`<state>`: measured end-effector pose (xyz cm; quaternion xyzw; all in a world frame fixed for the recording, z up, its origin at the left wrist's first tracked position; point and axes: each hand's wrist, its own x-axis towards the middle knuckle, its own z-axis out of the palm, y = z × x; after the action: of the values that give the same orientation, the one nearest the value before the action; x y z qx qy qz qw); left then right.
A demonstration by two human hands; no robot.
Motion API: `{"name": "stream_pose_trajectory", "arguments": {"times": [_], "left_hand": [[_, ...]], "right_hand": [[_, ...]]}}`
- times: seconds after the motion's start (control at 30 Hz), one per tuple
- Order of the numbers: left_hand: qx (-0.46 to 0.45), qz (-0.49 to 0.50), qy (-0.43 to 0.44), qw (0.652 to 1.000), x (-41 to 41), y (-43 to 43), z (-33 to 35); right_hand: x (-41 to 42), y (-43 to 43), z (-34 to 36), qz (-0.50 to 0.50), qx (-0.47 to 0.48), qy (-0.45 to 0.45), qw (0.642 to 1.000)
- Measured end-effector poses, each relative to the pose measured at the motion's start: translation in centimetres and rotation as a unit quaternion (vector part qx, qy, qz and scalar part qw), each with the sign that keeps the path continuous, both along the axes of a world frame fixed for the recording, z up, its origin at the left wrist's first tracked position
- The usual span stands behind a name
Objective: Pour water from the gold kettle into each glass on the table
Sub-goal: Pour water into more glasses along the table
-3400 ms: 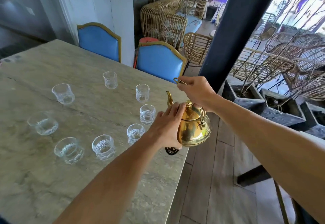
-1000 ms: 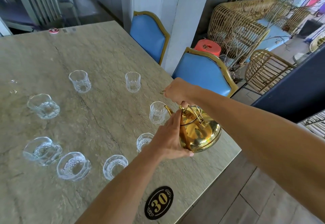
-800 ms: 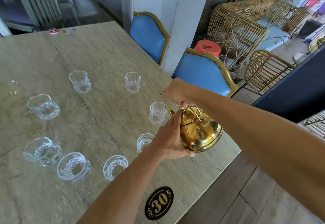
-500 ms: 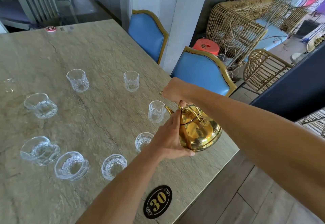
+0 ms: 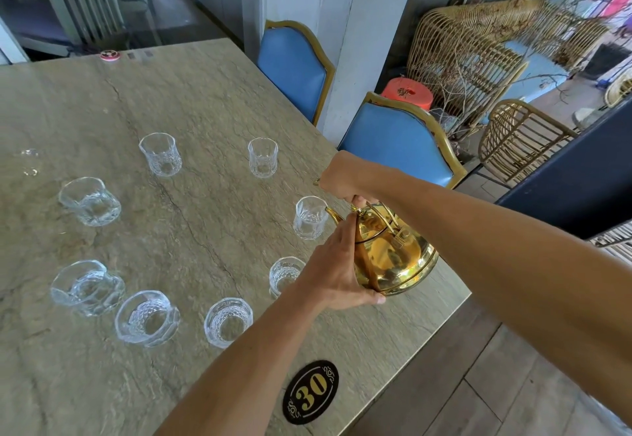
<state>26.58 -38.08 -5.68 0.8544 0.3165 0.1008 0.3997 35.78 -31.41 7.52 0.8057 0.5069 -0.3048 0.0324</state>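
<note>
While a plaque (image 5: 310,391) numbered 30 marks the table (image 5: 171,93) at 6 o'clock, a person's left hand (image 5: 337,275) presses flat against the gold kettle (image 5: 393,258), thumb underneath. The right hand (image 5: 342,179) clenches its handle. The kettle hangs tilted over the table's 3 o'clock edge, its spout at the rim of a glass (image 5: 309,218) at its 10 o'clock. Seven more glasses spread from its 8 to 11 o'clock.
</note>
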Motion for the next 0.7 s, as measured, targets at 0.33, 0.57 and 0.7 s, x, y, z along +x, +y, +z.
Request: {"name": "stream_pose_trajectory", "arguments": {"times": [0.33, 0.57, 0.7], "left_hand": [[-0.004, 0.003, -0.001, 1.000, -0.5, 0.0, 0.1], [-0.001, 0.004, 0.006, 1.000, -0.6, 0.2, -0.4], [0.000, 0.002, 0.003, 1.000, -0.6, 0.1, -0.4]], "right_hand": [[-0.5, 0.2, 0.1, 0.006, -0.010, -0.007, 1.000], [-1.0, 0.3, 0.0, 0.011, -0.020, -0.015, 1.000], [-0.9, 0.3, 0.1, 0.007, -0.014, -0.012, 1.000]]}}
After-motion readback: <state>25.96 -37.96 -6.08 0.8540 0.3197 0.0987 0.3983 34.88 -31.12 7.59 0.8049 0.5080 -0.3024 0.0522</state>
